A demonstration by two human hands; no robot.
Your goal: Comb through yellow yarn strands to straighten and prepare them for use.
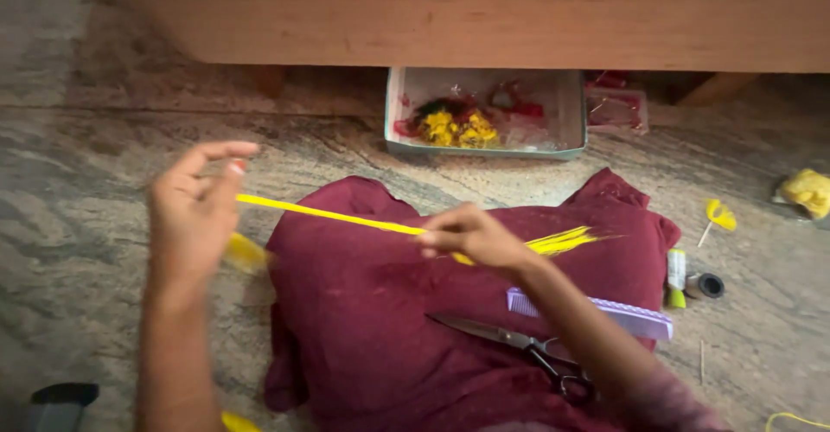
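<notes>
Over the maroon cloth [372, 328], I hold the yellow thread bundle [346, 217] taut: left hand [194, 216] apparently pinching one end, right hand [471, 237] pinched closed near the frayed end. Light, limp, probably slippery; grip near ends.

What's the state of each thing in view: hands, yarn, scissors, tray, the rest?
left hand: raised, pinching one end of the yarn
right hand: pinching the yarn near its frayed end
yellow yarn bundle: stretched taut between both hands
scissors: shut, lying on the cloth
purple comb: flat on the cloth
maroon cloth: spread, rumpled
tray: open, holding yellow and red scraps
</notes>
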